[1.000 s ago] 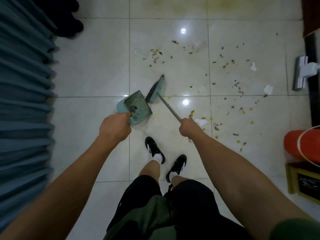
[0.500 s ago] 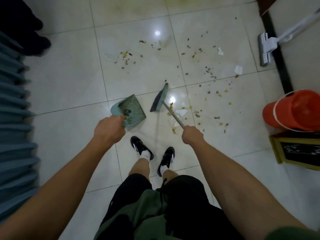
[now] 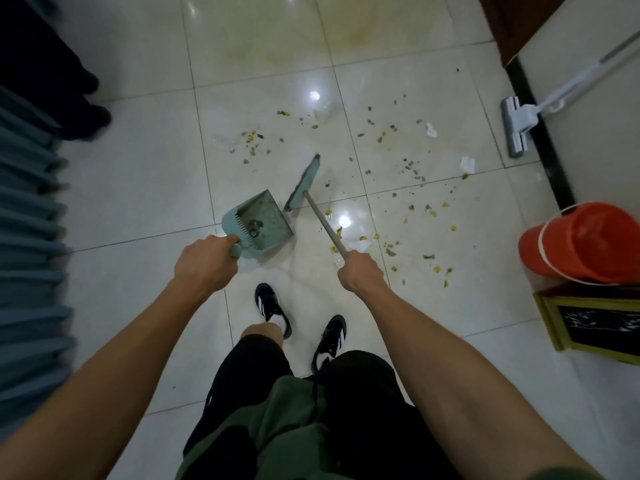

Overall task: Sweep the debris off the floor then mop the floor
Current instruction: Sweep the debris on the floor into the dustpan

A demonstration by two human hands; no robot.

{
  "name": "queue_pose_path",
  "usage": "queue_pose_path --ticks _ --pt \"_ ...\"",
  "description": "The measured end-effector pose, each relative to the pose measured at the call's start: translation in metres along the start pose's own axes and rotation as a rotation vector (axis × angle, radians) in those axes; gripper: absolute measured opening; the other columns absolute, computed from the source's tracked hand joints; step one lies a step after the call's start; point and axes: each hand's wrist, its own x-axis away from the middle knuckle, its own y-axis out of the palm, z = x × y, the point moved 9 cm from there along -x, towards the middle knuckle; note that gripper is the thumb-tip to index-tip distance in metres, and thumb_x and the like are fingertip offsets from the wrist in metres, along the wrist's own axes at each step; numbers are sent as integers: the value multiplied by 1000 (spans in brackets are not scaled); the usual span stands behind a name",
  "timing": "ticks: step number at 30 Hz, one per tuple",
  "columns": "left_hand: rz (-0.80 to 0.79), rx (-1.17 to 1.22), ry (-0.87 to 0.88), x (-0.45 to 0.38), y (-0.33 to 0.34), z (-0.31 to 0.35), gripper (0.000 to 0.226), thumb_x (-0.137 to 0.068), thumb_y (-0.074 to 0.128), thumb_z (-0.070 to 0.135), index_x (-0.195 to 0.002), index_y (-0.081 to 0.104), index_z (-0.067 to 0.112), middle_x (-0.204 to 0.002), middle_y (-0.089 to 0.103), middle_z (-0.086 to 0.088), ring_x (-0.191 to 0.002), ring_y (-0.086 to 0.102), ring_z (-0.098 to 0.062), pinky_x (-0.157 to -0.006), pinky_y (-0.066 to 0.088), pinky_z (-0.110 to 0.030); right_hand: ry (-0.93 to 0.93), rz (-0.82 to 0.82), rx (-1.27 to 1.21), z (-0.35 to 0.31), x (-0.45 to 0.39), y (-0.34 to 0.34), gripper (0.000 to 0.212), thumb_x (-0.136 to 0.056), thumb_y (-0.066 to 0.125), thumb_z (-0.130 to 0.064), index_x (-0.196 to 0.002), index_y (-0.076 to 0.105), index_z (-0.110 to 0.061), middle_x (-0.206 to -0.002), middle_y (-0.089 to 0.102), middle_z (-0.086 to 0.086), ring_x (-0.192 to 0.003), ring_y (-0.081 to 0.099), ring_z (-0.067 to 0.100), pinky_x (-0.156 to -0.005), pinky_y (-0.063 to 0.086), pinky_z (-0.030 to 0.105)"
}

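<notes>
Left hand (image 3: 204, 268) grips the dustpan (image 3: 258, 225) handle; right hand (image 3: 360, 271) grips the broom (image 3: 304, 183) shaft. Debris (image 3: 408, 164) lies scattered far and right, apparently light and loose; short strokes advised.

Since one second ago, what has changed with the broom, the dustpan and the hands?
The broom head has drawn apart from the dustpan; a second ago it lay against the pan's mouth. Nothing was taken hold of or let go: the left hand still grips the dustpan handle and the right hand the broom stick. The debris stays scattered, and a little stays in the pan.
</notes>
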Motion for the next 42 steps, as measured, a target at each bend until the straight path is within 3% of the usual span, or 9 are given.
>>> queue_pose_path --ticks 4,16,20,30,34,38,42 --pt "-17 31 -59 -22 -9 -41 26 -92 54 27 -116 64 30 -81 65 -1 -60 59 -20 -62 59 -35 -40 9 49 -48 -22 -12 30 -92 52 -14 -120 60 -7 -110 64 10 -92 64 27 -64 45 30" --pt "-33 131 -139 -118 -61 -208 35 -95 50 28 -129 61 29 -100 69 -7 -79 65 -28 -65 47 -32 -76 5 113 -260 -107 -34 35 -94 47 -17 -126 59 -12 -112 64 11 -96 65 30 -84 56 41" --pt "-44 141 -177 -145 -69 -248 36 -95 50 29 -130 60 29 -100 70 -8 -79 66 -29 -71 55 -36 -107 -11 128 -310 -129 -41 34 -93 46 -14 -124 59 -12 -111 64 12 -97 64 32 -81 55 37" --pt "-30 80 -231 -227 -101 -287 31 -92 53 26 -122 62 25 -98 69 -12 -81 66 -33 -65 44 -34 -197 -78 104 -416 -209 -70 30 -95 45 -15 -121 60 -9 -106 61 12 -87 63 31 -71 56 37" --pt "-47 86 -274 -260 -112 -291 30 -93 53 27 -122 61 25 -94 68 -9 -73 62 -29 -61 42 -31 -203 -160 37 -452 -245 -82 35 -88 48 -15 -120 59 -7 -94 54 6 -80 59 28 -68 59 38" --pt "-79 69 -293 -288 -118 -295 32 -93 53 26 -124 60 28 -93 67 -6 -67 56 -24 -59 43 -31 -228 -248 63 -479 -273 -95 38 -89 48 -12 -126 54 -6 -101 52 11 -79 58 29 -57 56 34" --pt "-88 38 -282 -309 -126 -295 33 -92 53 27 -124 59 28 -89 63 -6 -66 52 -24 -58 41 -31 -261 -258 127 -489 -295 -106 38 -93 46 -11 -130 52 -4 -118 57 18 -84 57 30 -63 48 31"
